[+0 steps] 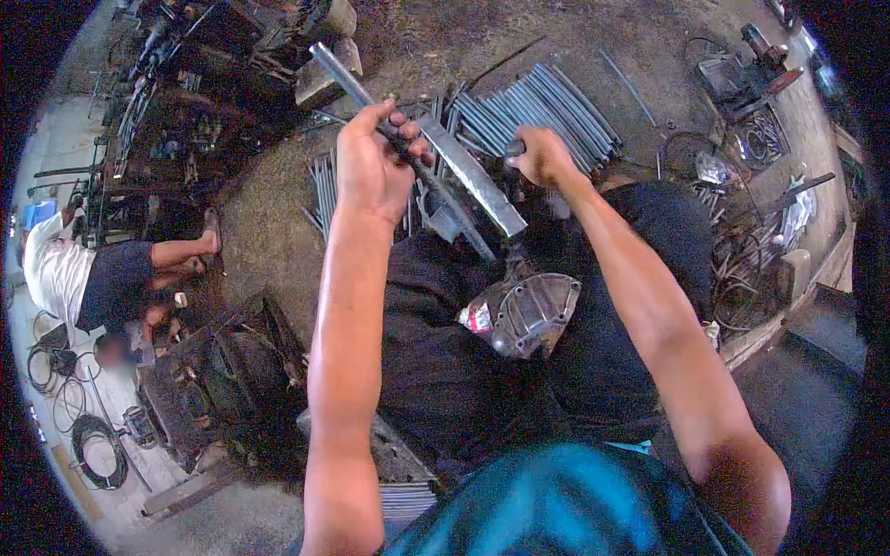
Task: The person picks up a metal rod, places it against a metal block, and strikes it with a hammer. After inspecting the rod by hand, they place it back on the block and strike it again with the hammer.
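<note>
Both bare arms reach forward from the teal shirt, the left nearly straight, the right bent at the elbow and angled inward. Between the dark-clad legs sits a ribbed, dull grey metal casing. Just beyond it, a flat metal bar slants between the hands, its upper face bright and scuffed; which hand bears it, if either, I cannot tell. The left hand, palm turned inward, curls its fingers around a round metal rod, shiny at its far end and darker nearer the casing. The right hand is closed around a dark, blunt-ended handle. On the floor past the hands lie a smaller bundle of rods and a wide stack of grey rods; toward the floor's far right corner stands a machine.
</note>
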The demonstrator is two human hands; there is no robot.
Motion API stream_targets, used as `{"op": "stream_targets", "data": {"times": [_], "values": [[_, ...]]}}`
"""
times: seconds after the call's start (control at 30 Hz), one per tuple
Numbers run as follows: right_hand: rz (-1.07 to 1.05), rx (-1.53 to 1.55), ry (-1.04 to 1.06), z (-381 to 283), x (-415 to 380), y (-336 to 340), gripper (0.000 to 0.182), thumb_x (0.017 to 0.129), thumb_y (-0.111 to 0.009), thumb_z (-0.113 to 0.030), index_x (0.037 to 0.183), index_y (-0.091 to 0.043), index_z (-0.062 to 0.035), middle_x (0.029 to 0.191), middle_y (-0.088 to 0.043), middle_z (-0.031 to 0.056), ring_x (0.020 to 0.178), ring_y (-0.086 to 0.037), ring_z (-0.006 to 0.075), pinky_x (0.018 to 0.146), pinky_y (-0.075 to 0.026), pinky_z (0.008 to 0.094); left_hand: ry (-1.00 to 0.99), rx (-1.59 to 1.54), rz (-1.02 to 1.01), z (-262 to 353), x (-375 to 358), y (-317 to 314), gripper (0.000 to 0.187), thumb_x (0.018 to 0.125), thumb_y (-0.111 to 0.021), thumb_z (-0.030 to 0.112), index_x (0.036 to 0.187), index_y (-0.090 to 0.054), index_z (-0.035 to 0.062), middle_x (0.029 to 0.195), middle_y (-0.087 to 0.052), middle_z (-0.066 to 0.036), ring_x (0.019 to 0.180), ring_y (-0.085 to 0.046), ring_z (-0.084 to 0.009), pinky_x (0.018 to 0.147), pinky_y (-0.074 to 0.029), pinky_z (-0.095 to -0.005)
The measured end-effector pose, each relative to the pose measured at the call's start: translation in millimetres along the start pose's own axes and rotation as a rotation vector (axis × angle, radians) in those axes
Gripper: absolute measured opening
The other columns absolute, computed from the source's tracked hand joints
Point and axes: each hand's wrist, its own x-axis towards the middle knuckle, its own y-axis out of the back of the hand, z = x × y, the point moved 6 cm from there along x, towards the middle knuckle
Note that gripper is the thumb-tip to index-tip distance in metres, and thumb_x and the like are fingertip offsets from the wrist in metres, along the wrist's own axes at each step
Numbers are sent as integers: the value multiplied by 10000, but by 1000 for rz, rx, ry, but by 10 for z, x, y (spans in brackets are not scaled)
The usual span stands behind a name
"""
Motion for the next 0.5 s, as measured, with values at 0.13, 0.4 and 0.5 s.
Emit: {"op": "stream_targets", "data": {"times": [0.13, 0.4, 0.5], "values": [[18, -18, -36, 52, 31, -13, 348, 683, -763, -220, 933, -605, -38, 857, -665, 186, 856, -640, 374, 721, -493, 432, -3, 19, -24, -1, 10, -55, 225, 885, -557, 299, 828, -471, 100, 729, -475, -47, 636, -459, -195, 701, -401, -415], [-274, 66, -19, 109, 79, -145, 583, 508, -809, -362, 940, -618, -20, 915, -687, 176, 883, -666, 317, 761, -503, 420, 46, 91, -11, -82, 15, -45, 222, 896, -538, 300, 828, -473, 99, 718, -477, -47, 622, -476, -200, 672, -417, -399], [-209, -10, 42, 20, 53, -97, 568, 616, -789, -371, 1041, -620, -33, 868, -680, 180, 807, -655, 315, 727, -504, 392, 72, 82, -20, -125, 63, 22, 222, 900, -532, 303, 826, -474, 101, 713, -480, -47, 620, -477, -198, 656, -416, -390]]}}
